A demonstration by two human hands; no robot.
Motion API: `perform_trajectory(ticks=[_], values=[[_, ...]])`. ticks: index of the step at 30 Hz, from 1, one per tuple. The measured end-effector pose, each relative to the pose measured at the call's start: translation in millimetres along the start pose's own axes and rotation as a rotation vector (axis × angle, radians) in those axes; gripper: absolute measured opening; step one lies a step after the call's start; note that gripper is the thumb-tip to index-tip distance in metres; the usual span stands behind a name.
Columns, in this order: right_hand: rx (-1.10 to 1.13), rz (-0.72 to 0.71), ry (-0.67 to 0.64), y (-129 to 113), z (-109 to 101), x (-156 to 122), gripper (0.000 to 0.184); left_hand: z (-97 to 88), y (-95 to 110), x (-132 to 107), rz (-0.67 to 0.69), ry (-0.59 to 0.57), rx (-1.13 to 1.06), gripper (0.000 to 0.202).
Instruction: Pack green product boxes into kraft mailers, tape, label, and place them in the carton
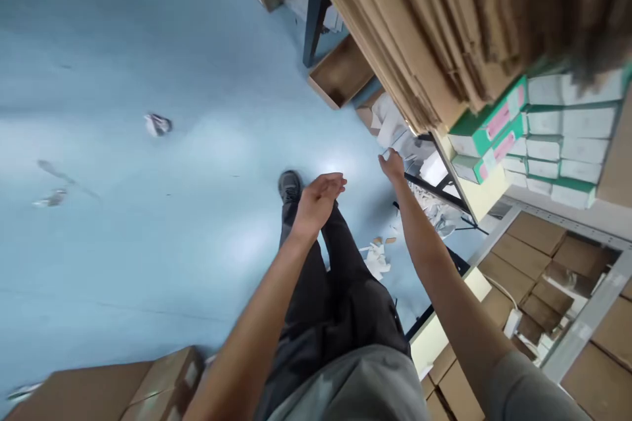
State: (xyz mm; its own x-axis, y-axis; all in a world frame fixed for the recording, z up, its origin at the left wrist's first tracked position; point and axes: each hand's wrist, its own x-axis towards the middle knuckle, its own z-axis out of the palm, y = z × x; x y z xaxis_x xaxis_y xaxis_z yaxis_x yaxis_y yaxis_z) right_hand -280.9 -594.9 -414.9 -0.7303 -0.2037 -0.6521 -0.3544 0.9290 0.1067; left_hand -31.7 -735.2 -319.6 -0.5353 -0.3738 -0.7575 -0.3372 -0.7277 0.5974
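My left hand [320, 202] hangs over my legs, above the dark trousers and a grey shoe [290, 185]. Its fingers are stretched out and slightly bent, with nothing seen in them. Off to the right, my right hand [392, 165] is held beside the table edge with its fingers curled in. A small pale patch shows at its fingertips, and I cannot make out whether it is held or lies behind. White crumpled paper [390, 120] in a carton is close beyond that hand.
Upright flattened cardboard [419, 26] stands on the table at upper right, beside stacked green-and-white boxes [494, 128]. An open carton [343, 72] lies on the blue floor [123, 230]. Paper scraps [376, 260] are by my legs. Brown cartons [99, 391] stand lower left; more cartons [536, 233] fill the right.
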Motion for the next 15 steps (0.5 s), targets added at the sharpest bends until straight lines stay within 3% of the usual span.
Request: perform_trajectory(ticks=[4, 7, 11, 15], values=[[-0.122, -0.044, 0.04, -5, 34, 96, 0.057, 9.3, -37, 62, 0.016, 0.032, -0.076, 0.051], [-0.225, -0.068, 0.073, -7, 56, 151, 0.056, 9.0, -71, 93, -0.013, 0.022, -0.121, 0.053], [-0.388, -0.026, 0.074, -10, 78, 198, 0.056, -4.5, -120, 124, -0.061, -0.001, -0.136, 0.061], [-0.483, -0.006, 0.038, -15, 96, 227, 0.041, -27.0, -158, 146, -0.07, 0.017, -0.138, 0.064]])
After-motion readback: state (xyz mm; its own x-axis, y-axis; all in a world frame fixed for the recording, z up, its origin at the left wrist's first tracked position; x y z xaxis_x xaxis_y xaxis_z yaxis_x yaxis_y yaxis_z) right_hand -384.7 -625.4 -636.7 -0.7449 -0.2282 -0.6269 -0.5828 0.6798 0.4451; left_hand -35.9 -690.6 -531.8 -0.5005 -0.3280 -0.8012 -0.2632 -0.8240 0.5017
